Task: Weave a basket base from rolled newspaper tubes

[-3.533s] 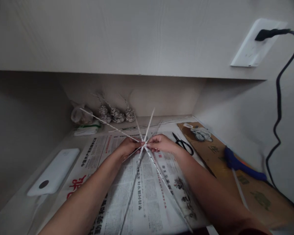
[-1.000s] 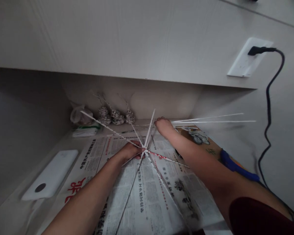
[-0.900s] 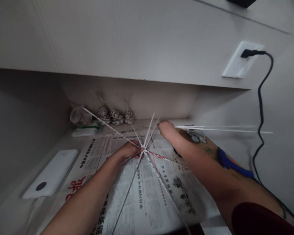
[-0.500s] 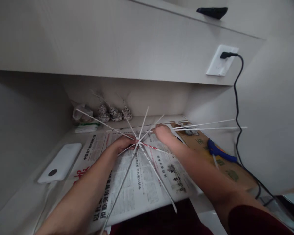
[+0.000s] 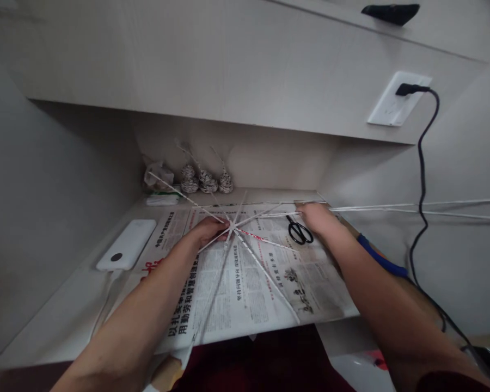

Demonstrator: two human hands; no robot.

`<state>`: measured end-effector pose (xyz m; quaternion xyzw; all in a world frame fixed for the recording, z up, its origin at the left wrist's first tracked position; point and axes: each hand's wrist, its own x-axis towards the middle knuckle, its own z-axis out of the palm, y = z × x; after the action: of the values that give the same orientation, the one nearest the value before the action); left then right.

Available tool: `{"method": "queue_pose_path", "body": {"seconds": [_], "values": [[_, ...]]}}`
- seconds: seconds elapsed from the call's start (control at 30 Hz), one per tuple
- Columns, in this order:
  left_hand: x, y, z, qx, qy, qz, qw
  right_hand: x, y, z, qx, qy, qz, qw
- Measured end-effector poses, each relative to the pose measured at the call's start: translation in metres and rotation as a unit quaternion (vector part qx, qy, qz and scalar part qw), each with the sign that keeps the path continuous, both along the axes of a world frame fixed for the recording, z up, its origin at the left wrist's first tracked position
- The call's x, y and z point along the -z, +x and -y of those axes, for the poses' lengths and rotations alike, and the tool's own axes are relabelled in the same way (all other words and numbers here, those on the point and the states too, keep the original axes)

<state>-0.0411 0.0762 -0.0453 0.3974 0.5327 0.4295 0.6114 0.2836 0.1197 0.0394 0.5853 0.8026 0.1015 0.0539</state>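
Several thin rolled-paper sticks cross in a star (image 5: 232,225), one of them patterned red near the hub. My left hand (image 5: 211,231) pinches this star at its centre, with spokes fanning out on all sides. Further right, my right hand (image 5: 313,216) is closed round a pair of long paper strands (image 5: 371,208). These run from near the hub through my fingers and extend past the right wall area. Black-handled scissors (image 5: 300,233) lie just left of my right hand, on the newspaper (image 5: 245,305) spread beneath everything.
Three small woven gourd shapes (image 5: 208,182) stand at the back, beside a plastic bag (image 5: 159,175). A white power bank (image 5: 126,245) with a cable lies at left. At right are a blue-handled tool (image 5: 381,257), a black cord (image 5: 422,163) and a wall socket (image 5: 400,100). A panel (image 5: 212,71) overhangs the back.
My right hand has slid rightward along the paper strands, away from the hub, uncovering the scissors. My left hand keeps its hold at the centre. The view has shifted somewhat.
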Motion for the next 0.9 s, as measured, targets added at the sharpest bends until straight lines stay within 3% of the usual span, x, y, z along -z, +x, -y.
{"method": "queue_pose_path", "body": {"seconds": [0.17, 0.3, 0.37, 0.47, 0.57, 0.63, 0.7, 0.77, 0.9], "values": [[0.006, -0.007, 0.002, -0.007, 0.013, -0.006, 1.0, -0.018, 0.007, 0.009, -0.014, -0.017, -0.017, 1.0], [0.008, -0.008, 0.005, 0.049, 0.043, -0.006, 0.998, -0.031, 0.006, 0.021, -0.032, -0.029, -0.095, 0.995], [0.008, -0.005, 0.005, 0.066, 0.054, 0.003, 0.996, -0.03, -0.002, 0.023, -0.056, -0.02, -0.119, 0.991], [0.007, -0.004, 0.005, 0.036, 0.06, -0.011, 0.998, -0.019, -0.025, 0.02, -0.108, -0.005, -0.116, 0.987], [0.001, -0.014, 0.006, 0.006, 0.107, -0.162, 0.981, -0.005, -0.051, 0.012, -0.133, 0.001, -0.097, 0.986], [-0.007, -0.025, 0.008, 0.007, 0.122, -0.33, 0.936, 0.001, -0.064, 0.006, -0.151, 0.005, -0.095, 0.984], [-0.015, -0.036, 0.009, 0.005, 0.121, -0.426, 0.897, 0.004, -0.072, 0.0, -0.169, 0.014, -0.104, 0.98], [-0.021, -0.044, 0.01, -0.019, 0.123, -0.395, 0.91, 0.009, -0.075, -0.004, -0.173, 0.021, -0.115, 0.978], [-0.024, -0.044, 0.01, -0.035, 0.123, -0.198, 0.972, 0.024, -0.071, -0.007, -0.168, 0.028, -0.147, 0.974]]}}
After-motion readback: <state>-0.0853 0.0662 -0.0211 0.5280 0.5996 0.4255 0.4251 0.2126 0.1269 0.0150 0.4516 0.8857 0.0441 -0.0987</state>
